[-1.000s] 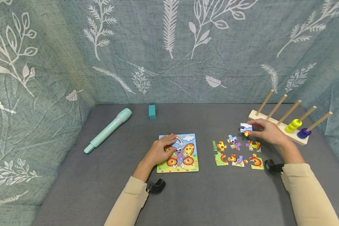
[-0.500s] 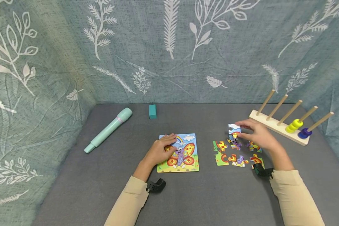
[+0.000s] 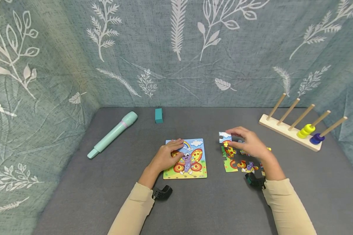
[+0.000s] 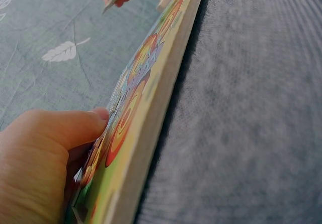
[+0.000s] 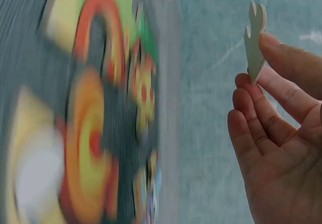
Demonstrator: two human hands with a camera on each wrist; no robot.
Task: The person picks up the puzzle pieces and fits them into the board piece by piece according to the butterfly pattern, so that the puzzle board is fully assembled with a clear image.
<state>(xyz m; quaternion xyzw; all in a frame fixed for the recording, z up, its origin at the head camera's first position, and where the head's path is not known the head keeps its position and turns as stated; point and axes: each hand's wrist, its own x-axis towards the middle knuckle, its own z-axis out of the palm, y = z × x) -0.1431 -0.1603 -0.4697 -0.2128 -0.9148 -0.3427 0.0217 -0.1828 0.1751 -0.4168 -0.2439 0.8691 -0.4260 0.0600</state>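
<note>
My left hand (image 3: 166, 157) rests on the left side of a square butterfly puzzle board (image 3: 202, 173), covering part of the picture. The left wrist view shows its thumb (image 4: 75, 126) lying on the board's face. My right hand (image 3: 251, 142) pinches a puzzle piece (image 3: 224, 137) with cloud and sky on it between thumb and fingertips. In the right wrist view that piece (image 5: 255, 45) is seen nearly edge-on, raised above the table. Several loose puzzle pieces (image 3: 230, 165) lie beneath and in front of the right hand, some hidden by the hand and forearm.
A wooden peg stand (image 3: 277, 128) with yellow and blue rings is at the back right. A mint-green toy microphone (image 3: 113, 134) lies at the left, and a teal block (image 3: 159, 116) at the back. Patterned cloth (image 3: 153, 49) hangs behind the grey table (image 3: 211, 209).
My right hand has carried the puzzle piece leftward from near the peg stand, over the loose pieces toward the board. The left hand has stayed on the board.
</note>
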